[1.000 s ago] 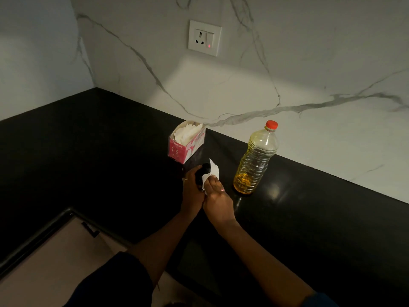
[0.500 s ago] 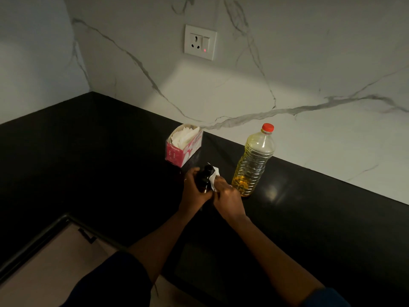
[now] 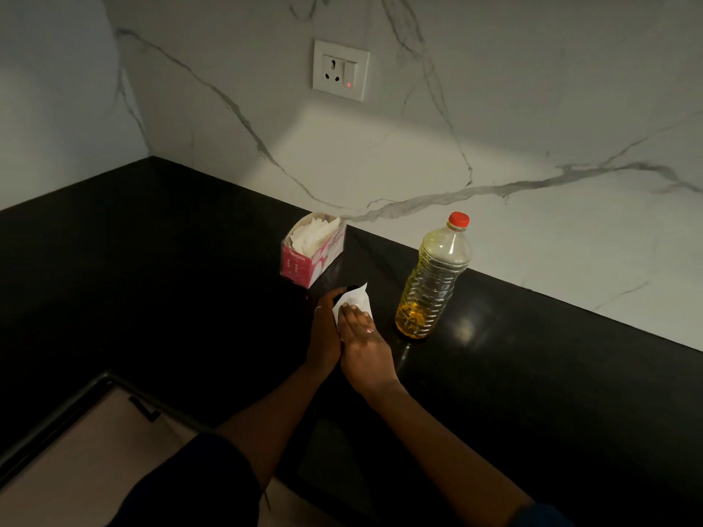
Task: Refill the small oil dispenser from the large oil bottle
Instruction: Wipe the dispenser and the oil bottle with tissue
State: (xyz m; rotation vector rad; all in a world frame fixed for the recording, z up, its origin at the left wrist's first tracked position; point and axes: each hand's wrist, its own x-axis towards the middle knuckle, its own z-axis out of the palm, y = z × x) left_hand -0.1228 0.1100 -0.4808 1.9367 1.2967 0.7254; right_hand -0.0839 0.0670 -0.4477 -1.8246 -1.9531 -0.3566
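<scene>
Head view: the only camera, looking down at a black counter in a corner under a marble wall.
Dispenser: the small oil dispenser is a dark shape on the counter between both hands, mostly hidden.
Left hand: the left hand is wrapped round the dispenser, holding it.
Right hand: the right hand has its fingers laid fairly straight over a white tissue, pressing it on the dispenser; the thumb is hidden.
Bottle: the large oil bottle stands upright just right of the hands, not touching them. Its red cap is on and oil sits only near the bottom.
Progress: looks like wipe-down to me, so the pouring is probably done.
Room: the tissue box sits close behind the hands, the counter's front edge runs under the forearms, and there's open counter on the far left and right.
</scene>
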